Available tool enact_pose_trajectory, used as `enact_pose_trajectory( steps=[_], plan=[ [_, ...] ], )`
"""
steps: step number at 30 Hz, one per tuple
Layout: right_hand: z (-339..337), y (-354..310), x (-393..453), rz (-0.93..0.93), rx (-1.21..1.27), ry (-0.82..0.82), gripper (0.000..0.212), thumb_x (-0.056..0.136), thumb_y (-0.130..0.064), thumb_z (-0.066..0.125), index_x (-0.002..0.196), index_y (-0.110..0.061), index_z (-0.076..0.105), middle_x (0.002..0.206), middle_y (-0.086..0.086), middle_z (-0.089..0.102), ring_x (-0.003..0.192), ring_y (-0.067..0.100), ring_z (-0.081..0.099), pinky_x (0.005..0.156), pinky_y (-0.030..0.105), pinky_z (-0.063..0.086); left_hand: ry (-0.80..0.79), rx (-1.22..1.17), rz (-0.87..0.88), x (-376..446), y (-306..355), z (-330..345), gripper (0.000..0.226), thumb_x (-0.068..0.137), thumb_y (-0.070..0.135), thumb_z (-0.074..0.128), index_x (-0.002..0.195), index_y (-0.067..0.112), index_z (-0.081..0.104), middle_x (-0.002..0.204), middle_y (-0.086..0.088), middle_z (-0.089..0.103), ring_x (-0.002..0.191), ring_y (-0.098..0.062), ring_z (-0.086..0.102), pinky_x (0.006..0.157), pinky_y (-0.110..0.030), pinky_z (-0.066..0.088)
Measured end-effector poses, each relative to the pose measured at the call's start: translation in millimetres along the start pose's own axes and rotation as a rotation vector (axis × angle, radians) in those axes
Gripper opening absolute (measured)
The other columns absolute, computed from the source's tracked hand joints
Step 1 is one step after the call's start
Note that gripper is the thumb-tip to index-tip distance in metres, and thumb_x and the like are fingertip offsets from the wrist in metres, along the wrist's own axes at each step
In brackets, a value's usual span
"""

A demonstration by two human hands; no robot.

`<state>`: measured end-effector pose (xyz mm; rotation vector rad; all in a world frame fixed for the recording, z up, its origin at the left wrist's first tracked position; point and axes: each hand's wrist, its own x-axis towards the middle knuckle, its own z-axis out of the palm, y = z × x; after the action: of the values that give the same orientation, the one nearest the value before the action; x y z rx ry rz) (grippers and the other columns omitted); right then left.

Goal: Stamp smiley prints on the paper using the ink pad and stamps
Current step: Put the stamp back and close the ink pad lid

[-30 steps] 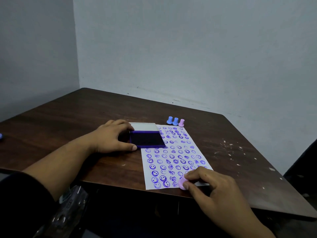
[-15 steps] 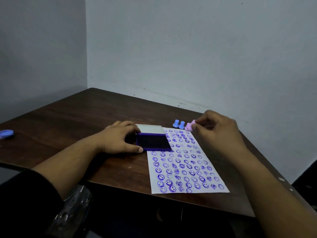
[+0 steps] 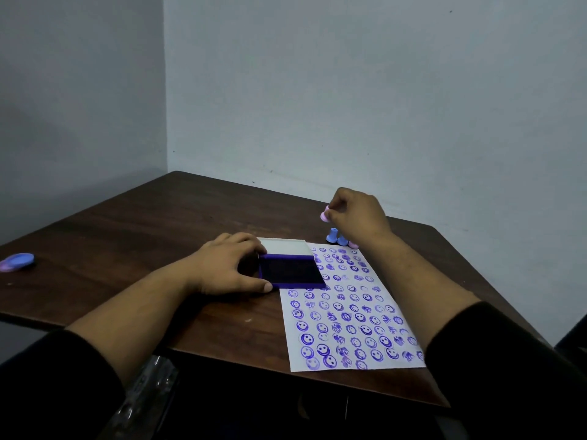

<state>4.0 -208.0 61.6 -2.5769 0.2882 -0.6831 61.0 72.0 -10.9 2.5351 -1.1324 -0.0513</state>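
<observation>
A white paper [image 3: 349,315] covered with purple smiley prints lies on the dark wooden table [image 3: 143,236]. The open purple ink pad [image 3: 290,270], its white lid folded back, sits at the paper's far left corner. My left hand [image 3: 227,265] grips the pad's left side, thumb at its front corner. My right hand [image 3: 357,214] pinches a pink stamp [image 3: 325,215], held in the air just beyond the paper's far edge. Below it, two blue stamps [image 3: 336,237] and a pink stamp [image 3: 353,244] stand on the table, partly hidden by my wrist.
A blue and lilac oval object [image 3: 17,261] lies near the table's left edge. Grey walls meet in a corner behind the table. A clear plastic item [image 3: 143,395] hangs below the table's front edge.
My right hand carried the pink stamp from the paper's near edge to the far end by the standing stamps and then lifted it a little. My left hand stayed on the ink pad.
</observation>
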Motion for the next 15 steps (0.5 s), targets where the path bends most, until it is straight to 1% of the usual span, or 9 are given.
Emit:
enact_pose_trajectory(
  steps=[3,6,9,12,15],
  plan=[
    [12.3,2.6,6.2,-0.002,-0.080,-0.032,0.006,0.087,-0.025,0.071,0.083,-0.026,0.068,0.083,-0.011,0.081,0.072,0.019,0.077,0.084,0.042,0.061,0.001,-0.006,-0.001,0.6,-1.2,0.8,0.085,0.075,0.082,0.063,0.147,0.040,0.045,0.157,0.016,0.036,0.141,-0.014,0.032,0.118,-0.043,0.031],
    [23.1,8.3,7.0,-0.013,-0.132,-0.061,0.005,0.090,-0.024,0.071,0.087,-0.024,0.067,0.093,-0.011,0.082,0.087,0.019,0.076,0.096,0.042,0.056,-0.001,-0.015,0.001,1.8,-3.3,1.6,0.086,0.072,0.084,0.061,0.146,0.043,0.045,0.158,0.016,0.036,0.141,-0.013,0.032,0.117,-0.043,0.032],
    [31.4,15.4,7.6,-0.014,-0.195,-0.058,0.007,0.089,-0.027,0.073,0.088,-0.023,0.068,0.095,-0.010,0.082,0.096,0.019,0.073,0.098,0.037,0.052,-0.001,-0.015,0.004,1.9,-5.6,2.2,0.089,0.069,0.088,0.059,0.146,0.044,0.044,0.157,0.017,0.036,0.141,-0.013,0.032,0.116,-0.042,0.034],
    [36.8,21.6,9.0,-0.007,-0.200,-0.078,0.009,0.090,-0.028,0.074,0.088,-0.022,0.068,0.095,-0.008,0.082,0.098,0.021,0.072,0.098,0.037,0.052,0.006,-0.017,0.000,2.8,-5.8,3.0,0.089,0.069,0.088,0.059,0.145,0.045,0.044,0.157,0.017,0.036,0.141,-0.013,0.032,0.117,-0.043,0.033],
    [40.9,25.5,9.5,-0.021,-0.235,-0.111,0.008,0.093,-0.030,0.072,0.090,-0.024,0.068,0.097,-0.006,0.081,0.100,0.023,0.071,0.092,0.035,0.053,0.011,-0.021,-0.004,4.1,-5.8,3.5,0.086,0.072,0.085,0.063,0.146,0.045,0.044,0.158,0.017,0.035,0.142,-0.013,0.031,0.116,-0.042,0.033]
  ],
)
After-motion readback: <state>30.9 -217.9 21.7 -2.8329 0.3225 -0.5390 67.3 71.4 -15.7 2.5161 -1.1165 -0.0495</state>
